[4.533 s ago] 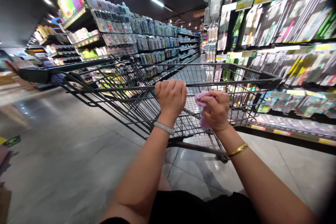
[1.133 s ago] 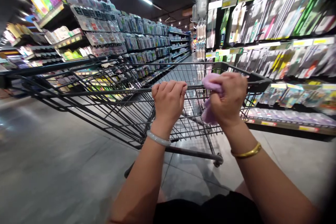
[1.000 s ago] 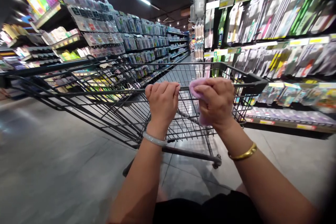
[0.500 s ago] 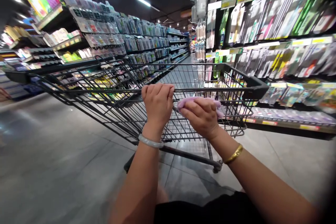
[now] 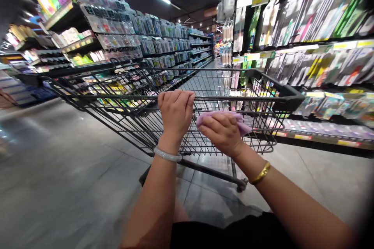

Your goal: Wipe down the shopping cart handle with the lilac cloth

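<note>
A black wire shopping cart (image 5: 134,124) stands sideways in front of me. My left hand (image 5: 176,114) is closed around the top rail of its near side, a pale bangle on that wrist. Just to the right, my right hand (image 5: 220,132) grips a crumpled light purple cloth (image 5: 244,124) against the wire side, below the rail. Part of the cloth is hidden under my fingers. A gold bangle circles my right wrist. Through the wires, the floor shows.
Close on the right rises a shelf rack (image 5: 306,50) hung with packaged goods. Another long shelf row (image 5: 163,35) runs along the left, with an aisle (image 5: 204,74) between them. A cart wheel (image 5: 242,184) rests on the grey tiled floor (image 5: 87,186).
The purple cloth sits slightly lower and spreads farther right under my right hand. My left hand keeps its hold on the rail. The view has shifted slightly, moving the shelves to the right.
</note>
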`<action>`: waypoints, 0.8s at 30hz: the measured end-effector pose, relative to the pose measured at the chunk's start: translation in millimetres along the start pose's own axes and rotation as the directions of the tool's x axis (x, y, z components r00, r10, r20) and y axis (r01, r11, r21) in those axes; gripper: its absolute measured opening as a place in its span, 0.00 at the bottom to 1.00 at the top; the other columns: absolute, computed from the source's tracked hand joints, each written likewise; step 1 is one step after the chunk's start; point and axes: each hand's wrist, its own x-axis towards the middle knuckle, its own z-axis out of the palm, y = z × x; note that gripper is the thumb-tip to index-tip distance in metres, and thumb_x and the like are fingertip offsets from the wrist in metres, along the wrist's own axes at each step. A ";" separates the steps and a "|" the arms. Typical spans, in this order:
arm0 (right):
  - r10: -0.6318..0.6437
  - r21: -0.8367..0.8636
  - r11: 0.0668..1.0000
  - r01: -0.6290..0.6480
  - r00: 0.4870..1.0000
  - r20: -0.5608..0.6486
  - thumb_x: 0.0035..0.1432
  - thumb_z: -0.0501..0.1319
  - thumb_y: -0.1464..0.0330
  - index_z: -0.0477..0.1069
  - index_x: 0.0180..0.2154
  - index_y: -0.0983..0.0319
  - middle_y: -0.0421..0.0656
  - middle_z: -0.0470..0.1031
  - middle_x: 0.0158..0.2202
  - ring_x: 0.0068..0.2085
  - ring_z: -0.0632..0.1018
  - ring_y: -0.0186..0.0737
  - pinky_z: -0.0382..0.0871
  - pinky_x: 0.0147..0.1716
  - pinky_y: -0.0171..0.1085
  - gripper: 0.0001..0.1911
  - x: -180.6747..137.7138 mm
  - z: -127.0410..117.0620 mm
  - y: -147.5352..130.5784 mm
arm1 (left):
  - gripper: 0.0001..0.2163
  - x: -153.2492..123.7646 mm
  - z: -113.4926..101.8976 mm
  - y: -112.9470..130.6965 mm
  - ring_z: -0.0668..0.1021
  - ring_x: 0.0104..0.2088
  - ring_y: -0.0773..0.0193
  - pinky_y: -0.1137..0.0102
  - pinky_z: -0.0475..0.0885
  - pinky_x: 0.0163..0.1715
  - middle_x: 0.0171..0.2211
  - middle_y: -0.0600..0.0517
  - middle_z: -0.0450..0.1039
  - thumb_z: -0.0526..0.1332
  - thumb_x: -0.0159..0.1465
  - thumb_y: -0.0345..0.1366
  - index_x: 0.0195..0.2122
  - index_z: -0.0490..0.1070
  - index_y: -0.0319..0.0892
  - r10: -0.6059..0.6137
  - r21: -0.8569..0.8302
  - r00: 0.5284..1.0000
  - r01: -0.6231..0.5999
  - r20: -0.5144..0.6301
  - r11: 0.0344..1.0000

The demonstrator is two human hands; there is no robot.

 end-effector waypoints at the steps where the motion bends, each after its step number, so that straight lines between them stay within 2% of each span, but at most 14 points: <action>1: -0.006 0.004 1.000 0.006 1.000 -0.004 0.59 0.64 0.68 0.74 0.41 0.48 0.29 0.79 0.47 0.50 0.73 0.37 0.62 0.52 0.41 0.09 1.3 -2.5 0.0 | 0.11 0.1 0.3 -0.3 0.72 0.41 0.59 0.59 0.58 0.51 0.38 0.54 0.78 0.52 0.72 0.42 0.39 0.72 0.49 -0.004 0.000 1.000 0.004 -0.001 1.000; 5: 0.142 -0.001 0.990 -0.144 0.980 -0.135 0.59 0.64 0.68 0.74 0.40 0.48 0.32 0.78 0.44 0.51 0.72 0.39 0.62 0.52 0.42 0.08 15.2 -17.9 14.2 | 0.12 -0.1 -0.4 0.3 0.72 0.41 0.60 0.60 0.58 0.51 0.38 0.54 0.77 0.52 0.72 0.42 0.38 0.74 0.48 -0.020 -0.019 1.000 0.020 -0.001 1.000; 8: 0.207 -0.018 0.977 -0.213 0.963 -0.171 0.57 0.66 0.68 0.74 0.38 0.51 0.35 0.78 0.43 0.50 0.72 0.40 0.64 0.50 0.42 0.06 17.8 -18.3 20.3 | 0.13 -0.7 -2.5 1.6 0.72 0.41 0.60 0.60 0.57 0.51 0.37 0.55 0.77 0.51 0.73 0.42 0.45 0.76 0.52 -0.028 -0.045 1.000 0.029 0.010 0.999; 11: 0.111 -0.019 0.993 -0.113 0.991 -0.080 0.57 0.66 0.68 0.75 0.40 0.52 0.33 0.79 0.44 0.51 0.73 0.40 0.63 0.51 0.42 0.09 7.3 -7.6 10.4 | 0.14 -1.3 -4.3 2.1 0.72 0.40 0.60 0.60 0.57 0.50 0.35 0.55 0.75 0.51 0.73 0.44 0.49 0.76 0.56 -0.029 -0.048 0.999 0.030 0.023 0.998; 14: -0.001 -0.011 1.000 0.001 1.000 -0.008 0.56 0.67 0.68 0.74 0.41 0.51 0.31 0.79 0.46 0.50 0.73 0.39 0.63 0.50 0.42 0.10 -1.6 -0.7 -2.6 | 0.14 -1.6 -5.2 1.4 0.72 0.41 0.60 0.59 0.57 0.51 0.37 0.54 0.76 0.51 0.72 0.46 0.43 0.77 0.53 -0.022 -0.051 0.999 0.025 0.042 0.998; 16: -0.021 -0.007 1.000 0.021 1.000 0.000 0.57 0.66 0.69 0.74 0.41 0.51 0.31 0.79 0.46 0.50 0.73 0.39 0.63 0.50 0.42 0.10 0.7 -4.1 -2.6 | 0.14 -2.0 -5.5 0.9 0.72 0.42 0.60 0.59 0.57 0.51 0.37 0.54 0.76 0.52 0.72 0.45 0.41 0.76 0.51 -0.015 -0.047 0.999 0.017 0.039 0.999; 19: 0.099 0.015 0.995 -0.098 0.989 -0.112 0.55 0.66 0.70 0.74 0.40 0.51 0.34 0.79 0.44 0.49 0.73 0.40 0.64 0.51 0.43 0.10 14.6 -18.0 13.1 | 0.12 -2.8 -5.4 0.5 0.72 0.42 0.60 0.59 0.58 0.51 0.38 0.55 0.76 0.52 0.72 0.44 0.42 0.76 0.51 0.000 -0.036 1.000 0.000 0.024 0.999; 22: 0.239 0.074 0.971 -0.227 0.936 -0.259 0.54 0.65 0.71 0.75 0.37 0.54 0.39 0.77 0.41 0.47 0.72 0.43 0.67 0.49 0.45 0.07 25.5 -26.4 30.0 | 0.12 -3.5 -4.9 0.6 0.71 0.42 0.60 0.59 0.58 0.50 0.38 0.54 0.76 0.52 0.73 0.43 0.42 0.75 0.50 0.013 -0.030 1.000 -0.012 0.021 0.999; 24: 0.261 0.099 0.965 -0.243 0.927 -0.269 0.54 0.65 0.71 0.75 0.36 0.55 0.40 0.76 0.40 0.47 0.72 0.43 0.68 0.48 0.45 0.06 24.9 -23.6 30.5 | 0.12 -3.6 -4.6 0.6 0.71 0.42 0.59 0.59 0.58 0.50 0.38 0.54 0.76 0.52 0.73 0.43 0.42 0.74 0.50 0.016 -0.029 1.000 -0.015 0.026 0.999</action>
